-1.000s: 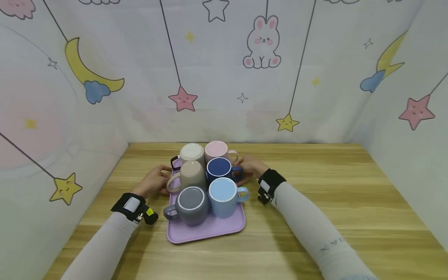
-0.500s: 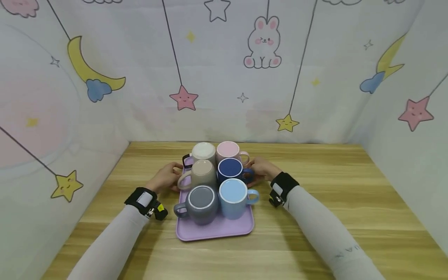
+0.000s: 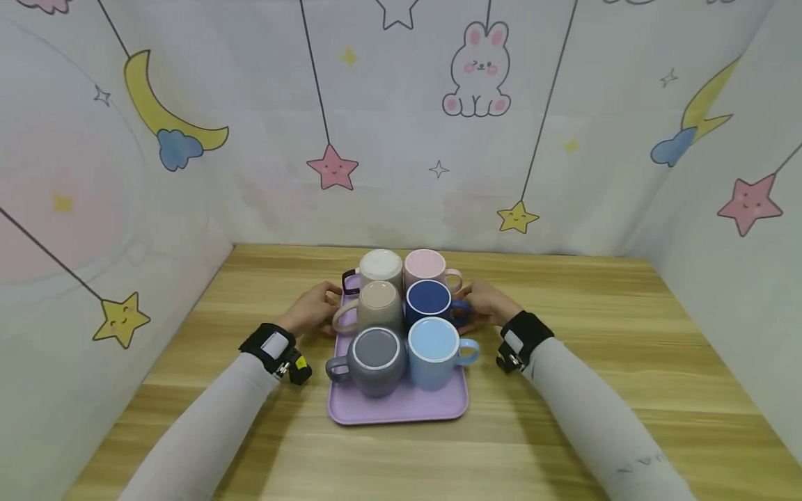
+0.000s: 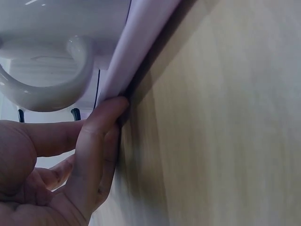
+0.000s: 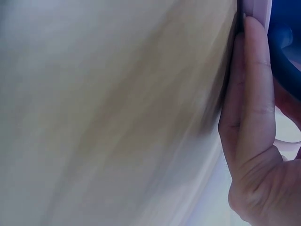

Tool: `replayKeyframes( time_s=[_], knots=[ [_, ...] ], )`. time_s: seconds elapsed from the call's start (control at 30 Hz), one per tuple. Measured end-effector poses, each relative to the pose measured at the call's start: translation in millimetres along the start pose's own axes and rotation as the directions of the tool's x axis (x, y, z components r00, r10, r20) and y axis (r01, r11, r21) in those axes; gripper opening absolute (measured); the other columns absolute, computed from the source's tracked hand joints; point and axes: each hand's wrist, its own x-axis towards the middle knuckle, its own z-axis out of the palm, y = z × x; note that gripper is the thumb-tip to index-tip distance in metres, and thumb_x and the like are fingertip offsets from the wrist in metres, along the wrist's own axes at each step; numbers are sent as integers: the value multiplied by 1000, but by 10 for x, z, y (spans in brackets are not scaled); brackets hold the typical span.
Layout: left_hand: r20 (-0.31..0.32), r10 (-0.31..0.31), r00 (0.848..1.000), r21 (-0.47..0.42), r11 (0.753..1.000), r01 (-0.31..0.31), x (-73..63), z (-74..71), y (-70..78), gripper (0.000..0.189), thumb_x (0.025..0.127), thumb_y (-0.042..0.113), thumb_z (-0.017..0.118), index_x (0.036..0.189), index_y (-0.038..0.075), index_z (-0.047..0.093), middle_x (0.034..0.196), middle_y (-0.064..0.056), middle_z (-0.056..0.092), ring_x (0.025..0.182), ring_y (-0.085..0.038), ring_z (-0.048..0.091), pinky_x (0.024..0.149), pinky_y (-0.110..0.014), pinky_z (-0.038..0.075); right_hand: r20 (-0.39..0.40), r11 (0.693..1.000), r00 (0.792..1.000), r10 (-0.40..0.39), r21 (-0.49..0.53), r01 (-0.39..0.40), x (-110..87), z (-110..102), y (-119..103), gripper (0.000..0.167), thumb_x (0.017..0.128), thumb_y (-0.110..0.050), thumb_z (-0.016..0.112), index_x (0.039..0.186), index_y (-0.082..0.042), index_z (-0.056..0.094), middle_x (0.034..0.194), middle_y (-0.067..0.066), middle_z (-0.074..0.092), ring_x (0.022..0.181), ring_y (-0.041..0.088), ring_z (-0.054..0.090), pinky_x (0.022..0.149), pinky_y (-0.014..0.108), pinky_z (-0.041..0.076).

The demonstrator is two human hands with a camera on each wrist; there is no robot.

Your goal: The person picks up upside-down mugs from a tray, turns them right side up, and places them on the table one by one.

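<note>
A lilac tray (image 3: pixel 398 412) bears several mugs standing bottom up in two columns. White (image 3: pixel 381 267), beige (image 3: pixel 382 309) and grey (image 3: pixel 377 372) mugs line the left; pink (image 3: pixel 426 266), navy (image 3: pixel 429 299) and light blue (image 3: pixel 434 362) mugs line the right. Their handles point outward. My left hand (image 3: pixel 313 310) pinches the tray's left rim beside the beige handle (image 4: pixel 47 94), fingertips reaching underneath. On the opposite side, my right hand (image 3: pixel 490 303) holds the right rim near the navy handle (image 5: pixel 287 70); its fingers lie along the edge and the thumb is partly hidden.
The tray is on a wooden table (image 3: pixel 614 334). A pale curtain (image 3: pixel 388 118) printed with stars, moons and a rabbit encloses the back and sides. Both wrists wear black straps with small cameras (image 3: pixel 299 370).
Both hands have moved the tray with its mugs to the right, and it has turned slightly straighter. The mugs keep their places on it.
</note>
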Motion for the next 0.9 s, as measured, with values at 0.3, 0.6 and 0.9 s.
replayKeyframes(
  time_s=[0.3,0.6,0.9],
  knots=[
    [23,23,999,-24,999,-22,34,153,84,44,100,-4,55,141,-11,41,117,-29,56,79,-24,67,60,-32,64,-10,998,1000,-23,-51,23,-124,-165,89,36,92,17,46,126,19,58,89,15,61,79,25,65,69,41,66],
    [29,33,999,-36,999,-32,77,336,144,43,102,-5,54,143,-9,41,111,-24,58,76,-22,66,60,-31,64,-20,996,999,-47,-73,45,-235,-311,181,40,90,16,43,128,23,53,87,16,62,77,23,65,67,41,66],
    [42,38,998,-63,997,-36,117,447,189,44,102,-3,56,144,-6,42,113,-22,58,78,-22,67,61,-31,64,-46,994,997,-61,-95,57,-339,-429,216,40,86,15,45,123,22,57,83,12,62,73,21,63,65,36,66]
  ],
)
